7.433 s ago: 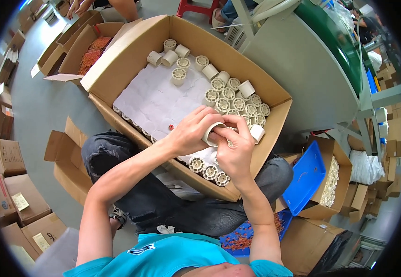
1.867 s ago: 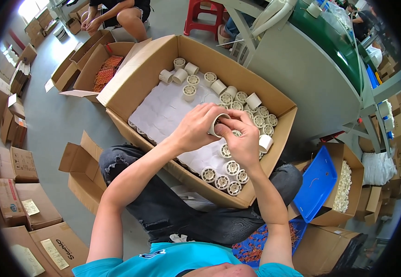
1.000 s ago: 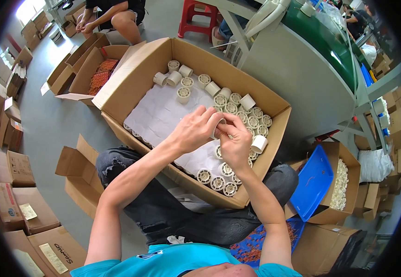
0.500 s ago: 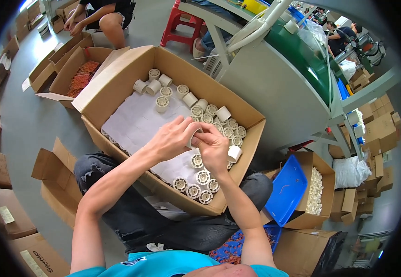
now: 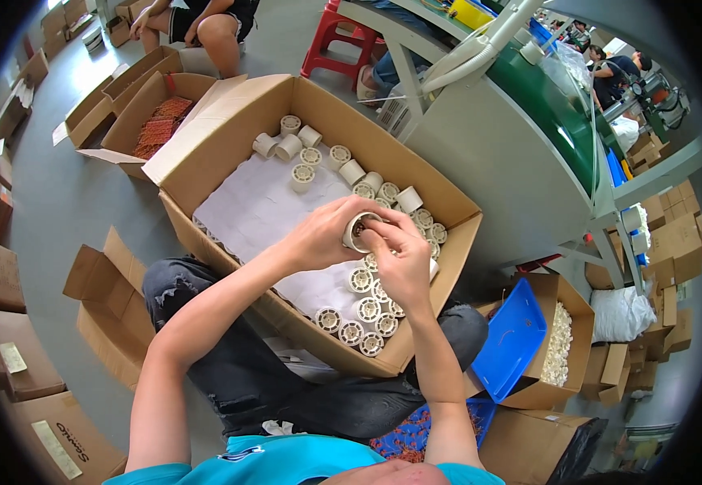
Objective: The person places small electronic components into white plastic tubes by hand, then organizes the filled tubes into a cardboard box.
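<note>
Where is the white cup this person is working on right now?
In the head view, the white cup is near the middle, held in the left hand above the large open carton, with the right hand at its mouth.

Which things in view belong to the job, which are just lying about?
Seemingly in use:
white cylinder, held in the left hand, right hand at its open end
large cardboard box with similar cylinders

Likely just about:
red stool
white sack
open carton beside the left knee
</note>
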`<state>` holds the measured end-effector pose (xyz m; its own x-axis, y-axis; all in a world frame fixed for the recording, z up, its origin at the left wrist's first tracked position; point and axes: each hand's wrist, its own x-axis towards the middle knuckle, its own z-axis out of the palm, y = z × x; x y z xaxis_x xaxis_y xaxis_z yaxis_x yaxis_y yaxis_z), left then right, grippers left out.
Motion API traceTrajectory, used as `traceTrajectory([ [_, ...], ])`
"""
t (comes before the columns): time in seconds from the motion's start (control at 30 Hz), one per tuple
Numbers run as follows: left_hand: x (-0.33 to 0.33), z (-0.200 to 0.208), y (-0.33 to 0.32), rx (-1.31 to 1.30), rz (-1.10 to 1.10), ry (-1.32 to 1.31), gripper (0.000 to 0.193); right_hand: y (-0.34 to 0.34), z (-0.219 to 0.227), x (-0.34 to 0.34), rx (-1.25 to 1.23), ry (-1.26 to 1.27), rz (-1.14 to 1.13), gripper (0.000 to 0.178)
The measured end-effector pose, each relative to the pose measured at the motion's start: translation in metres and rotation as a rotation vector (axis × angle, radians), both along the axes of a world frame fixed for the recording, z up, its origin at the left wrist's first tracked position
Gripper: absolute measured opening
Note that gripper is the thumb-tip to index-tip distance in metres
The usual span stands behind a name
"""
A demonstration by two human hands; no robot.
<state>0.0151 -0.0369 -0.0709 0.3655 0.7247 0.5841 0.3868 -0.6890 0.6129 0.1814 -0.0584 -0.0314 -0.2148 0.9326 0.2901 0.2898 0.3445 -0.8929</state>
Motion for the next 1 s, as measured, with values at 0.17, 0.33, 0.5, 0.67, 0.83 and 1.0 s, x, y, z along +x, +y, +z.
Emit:
traceTrajectory([
  [0.17, 0.003, -0.004, 0.005, -0.2, -0.081, -0.232, 0.072, -0.009, 0.006, 0.01, 0.15, -0.118, -0.021, 0.028],
  [0.33, 0.01, -0.018, 0.006, -0.132, -0.095, -0.19, 0.081, -0.011, 0.001, 0.005, 0.35, -0.348, 0.003, 0.044],
  [0.5, 0.025, -0.03, -0.002, -0.116, 0.143, -0.117, 0.092, 0.059, 0.037, 0.05, 0.645, -0.276, -0.212, 0.041],
  [0.67, 0.054, -0.066, -0.028, -0.633, -0.432, 1.098, 0.087, 0.21, 0.117, 0.107, 0.655, 0.043, -0.648, 0.051],
  [0.83, 0.088, -0.108, -0.038, -0.849, -0.461, 1.391, 0.064, 0.327, 0.156, 0.137, 0.657, -0.258, -0.964, 0.059],
  [1.0, 0.085, -0.109, -0.035, -0.908, -0.576, 1.399, 0.06, 0.372, 0.14, 0.152, 0.434, -0.705, -0.922, 0.077],
])
